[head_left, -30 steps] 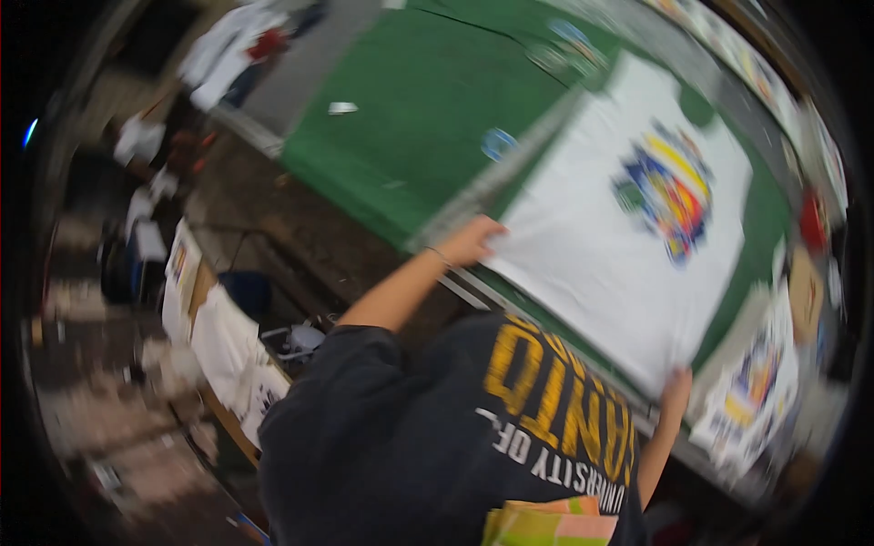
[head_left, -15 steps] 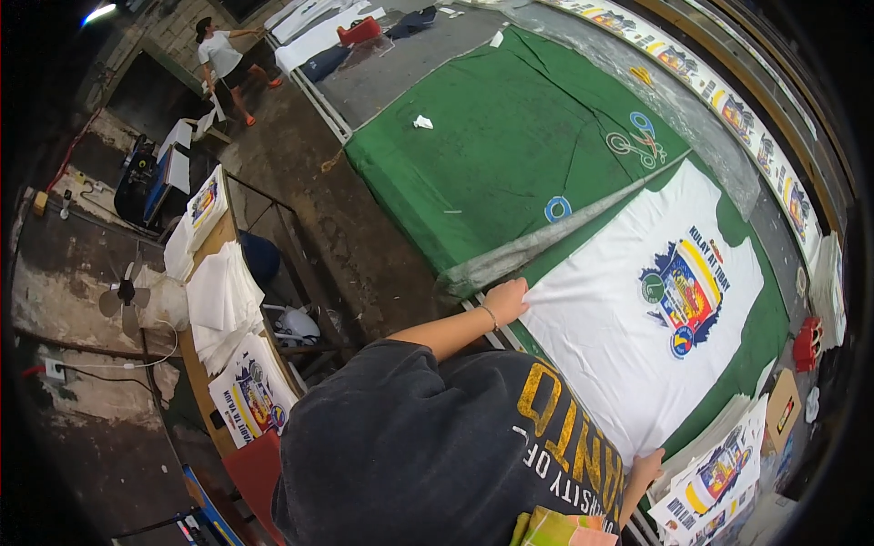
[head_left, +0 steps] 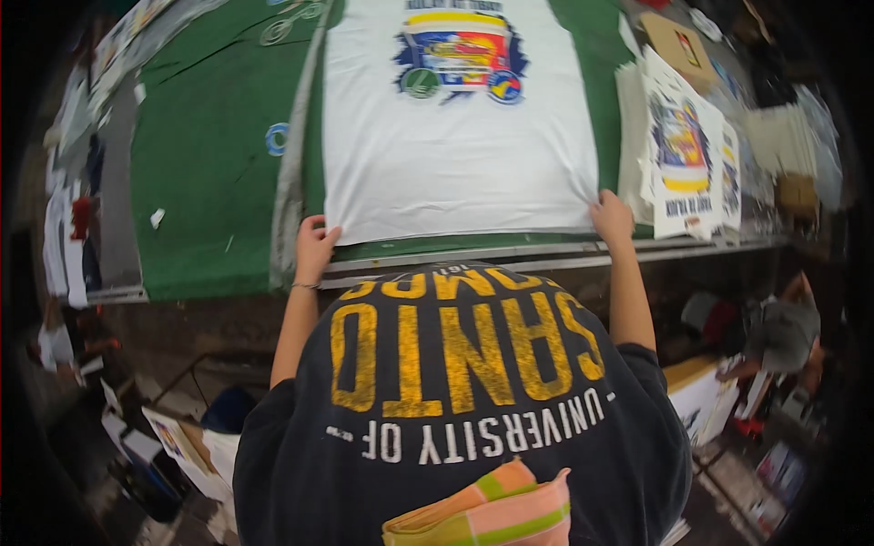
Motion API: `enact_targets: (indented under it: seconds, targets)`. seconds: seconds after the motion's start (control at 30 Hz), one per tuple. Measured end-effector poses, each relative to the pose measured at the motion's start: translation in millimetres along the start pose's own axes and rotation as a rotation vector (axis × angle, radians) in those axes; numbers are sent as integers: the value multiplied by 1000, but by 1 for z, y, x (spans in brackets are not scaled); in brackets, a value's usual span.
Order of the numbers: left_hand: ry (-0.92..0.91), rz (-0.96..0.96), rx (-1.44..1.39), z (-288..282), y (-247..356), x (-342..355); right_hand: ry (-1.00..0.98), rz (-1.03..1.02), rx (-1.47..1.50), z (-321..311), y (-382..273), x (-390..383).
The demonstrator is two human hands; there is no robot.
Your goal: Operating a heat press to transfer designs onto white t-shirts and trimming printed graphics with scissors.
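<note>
Desk (head_left: 200, 182): green cover, running beneath and well to the left of the fingers; its near edge lies just on the wearer's side of them.

White shirt (head_left: 464, 173): on the green, stretching away from both sets of fingers, print side up. Spread out and unfolded, so laying-out looks mostly done. Far end leaves the view; its flatness cannot be told.

Stack of printed white pieces (head_left: 681, 150): beside the shirt, right of and beyond the right fingers.

Cardboard box (head_left: 678, 50): farther past the right fingers, beyond the stack.

Colored print (head_left: 460, 59): on the shirt, beyond and between the two sets of fingers. Already in place.

Left hand (head_left: 315, 246): fingers pinching the near left hem corner. Right hand (head_left: 613, 218): fingers pinching the near right corner, creases fanning from the grip. Judged left undone: smoothing these creases and releasing both corners. Hem looks fairly straight between the fingers, a green strip showing on its near side.

Blue ring (head_left: 270, 141): beyond the left fingers, slightly left, off the shirt.

White scrap (head_left: 157, 218): well left of the left fingers, on the green.
</note>
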State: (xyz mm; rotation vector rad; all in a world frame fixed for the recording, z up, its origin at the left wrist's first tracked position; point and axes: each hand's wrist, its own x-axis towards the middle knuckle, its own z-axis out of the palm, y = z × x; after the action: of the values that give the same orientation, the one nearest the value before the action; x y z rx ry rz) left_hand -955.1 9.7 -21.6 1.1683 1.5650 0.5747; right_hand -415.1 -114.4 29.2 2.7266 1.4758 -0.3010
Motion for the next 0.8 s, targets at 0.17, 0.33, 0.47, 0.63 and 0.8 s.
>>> enact_targets:
  seconds: [0.17,0.33,0.47,0.63,0.8]
  targets:
    - [-87,54,28,1,-4,7,-15,-11,171,19,22,-7]
    - [-114,67,67,-4,-10,3,498,-108,218,-2,-3,-35]
    - [-135,78,74,-1,-8,4,480,105,162,19,27,-58]
    - [-107,81,60,6,-3,5,335,52,48,14,38,-77]
    - [-93,94,72,5,-7,2,584,-155,500,-57,-21,-42]
